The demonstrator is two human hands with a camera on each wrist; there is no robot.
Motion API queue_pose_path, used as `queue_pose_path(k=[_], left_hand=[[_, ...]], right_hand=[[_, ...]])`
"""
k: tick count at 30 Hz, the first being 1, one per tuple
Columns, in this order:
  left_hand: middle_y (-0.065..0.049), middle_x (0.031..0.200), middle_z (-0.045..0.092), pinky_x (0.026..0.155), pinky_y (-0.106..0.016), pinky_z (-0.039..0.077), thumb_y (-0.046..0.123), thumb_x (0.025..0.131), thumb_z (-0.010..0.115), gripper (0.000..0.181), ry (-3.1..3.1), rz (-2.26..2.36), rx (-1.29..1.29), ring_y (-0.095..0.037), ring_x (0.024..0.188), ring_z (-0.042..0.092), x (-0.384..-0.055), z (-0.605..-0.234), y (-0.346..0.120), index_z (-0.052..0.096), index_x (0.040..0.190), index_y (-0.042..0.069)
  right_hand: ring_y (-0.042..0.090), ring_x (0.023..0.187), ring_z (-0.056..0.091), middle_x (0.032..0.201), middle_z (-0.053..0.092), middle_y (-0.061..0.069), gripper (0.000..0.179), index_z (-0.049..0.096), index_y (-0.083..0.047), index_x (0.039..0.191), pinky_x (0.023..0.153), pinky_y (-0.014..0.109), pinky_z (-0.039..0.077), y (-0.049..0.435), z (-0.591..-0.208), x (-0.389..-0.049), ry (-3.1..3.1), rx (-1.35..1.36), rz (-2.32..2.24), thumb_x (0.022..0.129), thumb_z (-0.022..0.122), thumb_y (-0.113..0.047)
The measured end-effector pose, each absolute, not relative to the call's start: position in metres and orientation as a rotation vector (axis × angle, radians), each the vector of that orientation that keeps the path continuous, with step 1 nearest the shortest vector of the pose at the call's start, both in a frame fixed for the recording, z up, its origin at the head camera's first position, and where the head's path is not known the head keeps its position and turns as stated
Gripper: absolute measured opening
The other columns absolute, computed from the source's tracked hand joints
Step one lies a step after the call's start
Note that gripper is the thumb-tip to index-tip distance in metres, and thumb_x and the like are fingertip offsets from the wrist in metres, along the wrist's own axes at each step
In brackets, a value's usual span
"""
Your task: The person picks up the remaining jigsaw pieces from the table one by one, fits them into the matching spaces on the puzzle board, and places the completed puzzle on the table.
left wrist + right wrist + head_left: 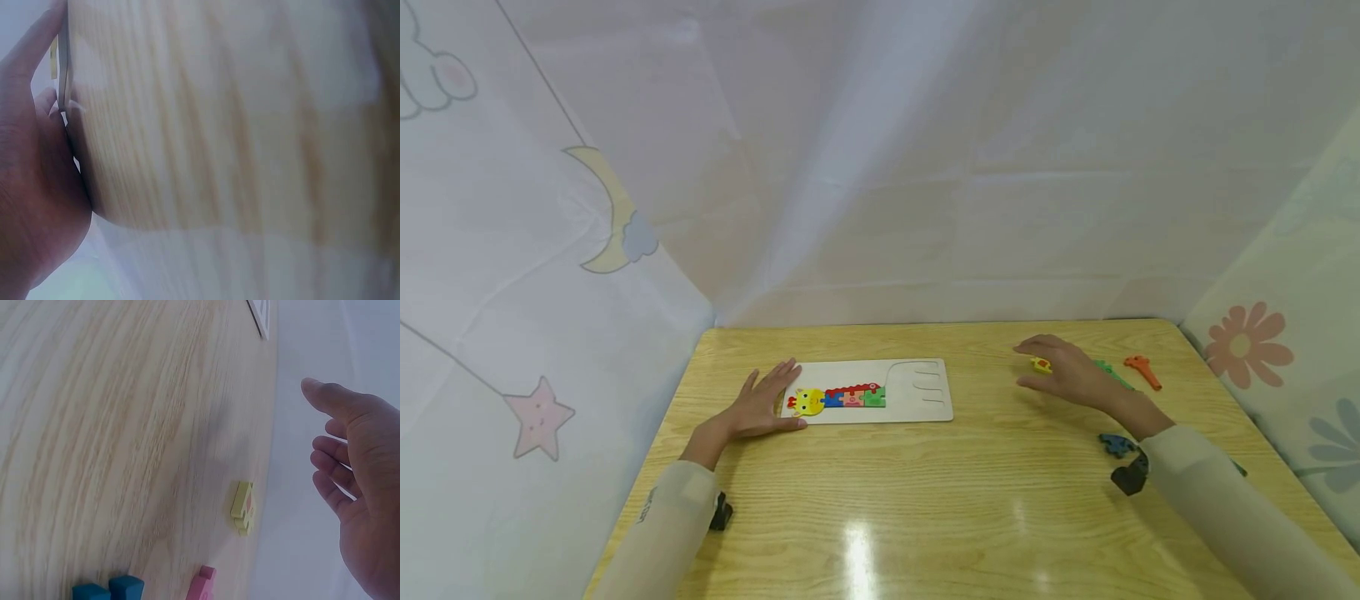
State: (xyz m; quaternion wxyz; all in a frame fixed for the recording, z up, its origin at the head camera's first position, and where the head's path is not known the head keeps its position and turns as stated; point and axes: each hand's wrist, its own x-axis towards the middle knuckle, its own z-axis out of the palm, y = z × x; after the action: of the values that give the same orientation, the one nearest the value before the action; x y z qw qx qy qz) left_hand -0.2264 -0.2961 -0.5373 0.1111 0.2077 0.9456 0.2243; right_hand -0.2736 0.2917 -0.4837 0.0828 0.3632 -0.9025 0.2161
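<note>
A white puzzle board (pixel 850 375) lies on the table, its left part filled with a yellow giraffe head (pixel 807 402) and blue, red, pink and green neck pieces (pixel 853 398). Bare outlines of a body and legs show at its right. My left hand (pixel 762 406) rests around the board's left end, fingers spread at the top edge and thumb at the lower edge. Over the table at the right, my right hand (pixel 1063 375) hovers with thumb and fingers apart, holding nothing. Nearest to it is a yellow puzzle piece (pixel 242 506), partly covered by the hand in the head view.
Around my right forearm lie more loose pieces: a green one (pixel 1114 373), an orange one (pixel 1144 372) and a dark blue one (pixel 1117 445). A pink piece (pixel 201 584) shows in the right wrist view. Printed cloth walls border the wooden table (pixel 880 492).
</note>
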Motion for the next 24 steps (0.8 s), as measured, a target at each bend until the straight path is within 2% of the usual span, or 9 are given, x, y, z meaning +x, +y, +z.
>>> queue_pose_path(k=[8, 16, 24], left_hand=[[-0.014, 0.178, 0.011, 0.126, -0.069, -0.007, 0.058, 0.091, 0.075, 0.108, 2.772, 0.687, 0.612, -0.038, 0.164, 0.009, -0.225, -0.534, -0.296, 0.020, 0.170, 0.010], [-0.014, 0.178, 0.011, 0.126, -0.069, -0.007, 0.056, 0.091, 0.077, 0.109, 2.763, 0.692, 0.612, -0.038, 0.164, 0.009, -0.225, -0.534, -0.296, 0.020, 0.170, 0.009], [-0.015, 0.178, 0.011, 0.126, -0.070, -0.005, 0.057, 0.090, 0.077, 0.110, 2.771, 0.674, 0.617, -0.039, 0.164, 0.009, -0.225, -0.533, -0.297, 0.020, 0.170, 0.008]], right_hand=[[0.045, 0.110, 0.068, 0.128, 0.067, 0.027, 0.056, 0.070, 0.006, 0.131, 0.085, 0.060, 0.060, 0.301, -0.482, -0.275, -2.680, 1.050, 0.619, 0.084, 0.091, -0.015], [0.047, 0.117, 0.065, 0.131, 0.067, 0.027, 0.057, 0.069, 0.005, 0.133, 0.091, 0.064, 0.058, 0.312, -0.485, -0.278, -2.763, 0.963, 0.623, 0.084, 0.091, -0.016], [0.050, 0.124, 0.060, 0.137, 0.063, 0.029, 0.059, 0.066, 0.005, 0.138, 0.096, 0.068, 0.054, 0.321, -0.486, -0.277, -2.852, 0.898, 0.612, 0.089, 0.087, -0.020]])
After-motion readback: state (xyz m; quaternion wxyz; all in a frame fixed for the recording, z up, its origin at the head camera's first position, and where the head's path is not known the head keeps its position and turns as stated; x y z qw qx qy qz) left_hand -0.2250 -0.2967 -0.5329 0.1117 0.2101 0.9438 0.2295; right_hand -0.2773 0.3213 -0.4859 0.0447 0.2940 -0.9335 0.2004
